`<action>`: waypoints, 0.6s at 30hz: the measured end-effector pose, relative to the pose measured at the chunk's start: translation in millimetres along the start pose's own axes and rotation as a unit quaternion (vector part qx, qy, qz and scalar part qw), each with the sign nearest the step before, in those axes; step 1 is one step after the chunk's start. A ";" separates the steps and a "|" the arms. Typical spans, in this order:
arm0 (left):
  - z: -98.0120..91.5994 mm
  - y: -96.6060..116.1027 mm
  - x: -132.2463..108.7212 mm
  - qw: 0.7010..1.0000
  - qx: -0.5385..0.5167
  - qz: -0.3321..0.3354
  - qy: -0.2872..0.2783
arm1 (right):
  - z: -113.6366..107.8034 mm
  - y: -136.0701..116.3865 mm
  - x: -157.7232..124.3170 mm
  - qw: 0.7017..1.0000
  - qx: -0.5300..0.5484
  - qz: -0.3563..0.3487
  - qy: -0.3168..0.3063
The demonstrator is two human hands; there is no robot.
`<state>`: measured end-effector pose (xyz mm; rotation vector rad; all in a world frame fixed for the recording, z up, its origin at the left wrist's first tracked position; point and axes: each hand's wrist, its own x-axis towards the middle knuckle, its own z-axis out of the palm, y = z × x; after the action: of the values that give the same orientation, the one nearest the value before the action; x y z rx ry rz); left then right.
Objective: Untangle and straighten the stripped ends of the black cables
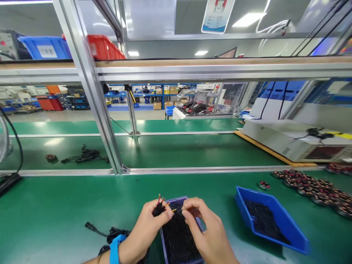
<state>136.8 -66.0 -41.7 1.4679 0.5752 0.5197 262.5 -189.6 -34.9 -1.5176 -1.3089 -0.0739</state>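
My left hand (150, 222) pinches a small black wire bundle (159, 207) with red and yellow tips, held just above a purple tray (180, 201) full of black wire pieces. My right hand (205, 227) hovers over the same tray, its fingertips closed on a thin piece right beside the bundle. A blue band (115, 247) wraps my left wrist. Both hands are near the front edge of the green table (68, 209).
A blue bin (291, 234) of black pieces lies tilted at right. Several copper-wound motor stators (310, 185) sit at far right, a white machine (288, 139) behind them. A black cable (107, 233) lies by my left wrist; another cable coil (85, 156) beyond the aluminium frame post (99, 110).
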 end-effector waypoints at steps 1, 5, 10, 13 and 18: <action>0.1 0.4 0.1 1.000 0.002 -0.002 0.000 | -0.7 0.7 -0.9 1.000 -0.002 -0.006 0.007; -0.3 0.9 0.0 1.000 0.010 -0.005 0.000 | -1.1 5.0 -2.4 1.000 -0.013 -0.012 0.009; -0.9 -2.7 0.0 1.000 0.015 0.003 -0.005 | -0.9 1.5 -1.4 1.000 -0.015 -0.010 -0.008; -0.5 -6.2 0.5 1.000 0.008 0.003 -0.007 | -2.0 -1.2 -1.5 1.000 -0.018 -0.013 -0.017; -0.8 -7.4 1.4 1.000 -0.006 0.002 -0.003 | -3.4 3.4 -1.2 1.000 -0.014 -0.017 -0.019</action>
<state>137.2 -64.8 -49.2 1.4589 0.5646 0.5207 266.4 -192.2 -36.5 -1.5282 -1.3698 -0.0857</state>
